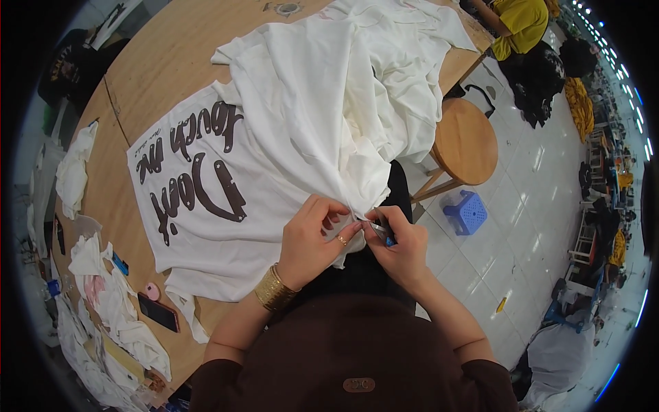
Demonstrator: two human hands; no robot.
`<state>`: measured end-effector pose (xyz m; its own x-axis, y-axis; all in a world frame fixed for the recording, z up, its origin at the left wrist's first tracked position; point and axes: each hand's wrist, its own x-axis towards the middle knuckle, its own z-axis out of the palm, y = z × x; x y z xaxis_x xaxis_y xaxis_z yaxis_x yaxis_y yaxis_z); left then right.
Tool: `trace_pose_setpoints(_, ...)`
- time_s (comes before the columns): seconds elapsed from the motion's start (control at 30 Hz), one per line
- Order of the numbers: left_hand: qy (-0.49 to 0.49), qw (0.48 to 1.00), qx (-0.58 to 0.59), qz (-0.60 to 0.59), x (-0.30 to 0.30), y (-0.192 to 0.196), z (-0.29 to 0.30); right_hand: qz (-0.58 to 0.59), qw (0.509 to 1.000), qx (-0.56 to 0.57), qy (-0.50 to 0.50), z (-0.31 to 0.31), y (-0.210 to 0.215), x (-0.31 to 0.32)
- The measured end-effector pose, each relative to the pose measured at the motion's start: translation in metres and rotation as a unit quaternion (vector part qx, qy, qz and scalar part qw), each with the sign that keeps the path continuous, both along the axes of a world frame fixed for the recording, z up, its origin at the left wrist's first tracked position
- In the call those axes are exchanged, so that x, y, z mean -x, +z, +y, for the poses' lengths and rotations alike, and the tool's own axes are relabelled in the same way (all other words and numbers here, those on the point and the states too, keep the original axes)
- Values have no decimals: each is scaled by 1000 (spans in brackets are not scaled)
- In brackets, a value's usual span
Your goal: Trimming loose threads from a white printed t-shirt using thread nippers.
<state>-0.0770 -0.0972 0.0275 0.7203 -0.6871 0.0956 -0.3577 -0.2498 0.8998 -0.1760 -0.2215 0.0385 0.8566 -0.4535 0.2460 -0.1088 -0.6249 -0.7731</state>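
Note:
A white garment [288, 75] with large dark printed lettering lies bunched over the table's edge and hangs toward my lap. At its near edge my left hand [317, 237], with a ring and a wide gold bracelet, pinches the fabric between thumb and fingers. My right hand [399, 244] is closed around small metal thread snips [379, 232] with a bit of blue on them. The tips of the snips are right beside my left thumb, at the pinched cloth. Whether the blades touch a thread is too small to tell.
The garment rests on a wooden table [130, 89]. To the left are a phone [158, 312], a pink round item [152, 292] and white fabric scraps [123, 316]. On the right stand a round wooden stool [467, 141] and a blue plastic stool [468, 213]. A person in yellow [523, 24] is at the far right.

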Motion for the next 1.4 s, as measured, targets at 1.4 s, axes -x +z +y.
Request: trace_pose_setpoints(1.4,-9,986,36,161,-3,12,22,199,810,-541,106,11,23,5)
